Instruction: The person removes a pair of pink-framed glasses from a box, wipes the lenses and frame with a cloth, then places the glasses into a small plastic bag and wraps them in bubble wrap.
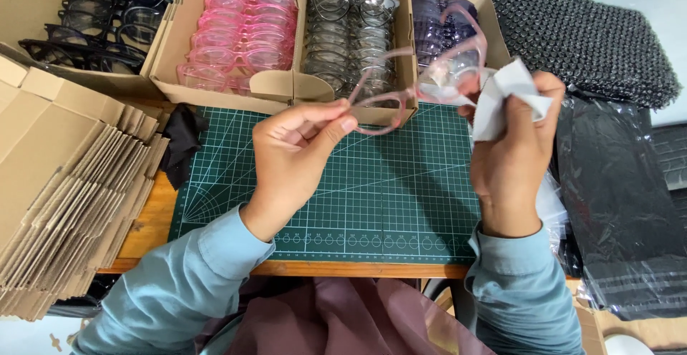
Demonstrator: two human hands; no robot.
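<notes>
A pair of translucent pink plastic glasses (pixel 415 83) hangs in the air above the far edge of the green cutting mat (pixel 343 190), a matte sheet ruled with a fine pale grid that covers the middle of the wooden surface (pixel 154 219). The left hand (pixel 293 158) pinches the end of one thin, curved temple arm between thumb and fingers (pixel 342 124), the remaining digits loosely curled. The right hand (pixel 512 151) closes around a crumpled white cleaning cloth (pixel 512 94), soft and creased, and presses it against the lens end of the frame; its fingers are wrapped tight on the cloth.

Along the far edge stand four open cardboard boxes, each packed with stacked glossy frames: one of black glasses (pixel 100 18) at the far left corner, one of pink glasses (pixel 240 26), one of clear grey glasses (pixel 347 22) and one of smoky purple glasses (pixel 436 22). A fanned stack of flat, folded corrugated cartons (pixel 64 190) fills the left edge. A limp black cloth (pixel 182 144) lies at the mat's far left corner. At the right edge sit a knobbly black textured pad (pixel 587 40) and shiny black plastic sleeves (pixel 619 205).
</notes>
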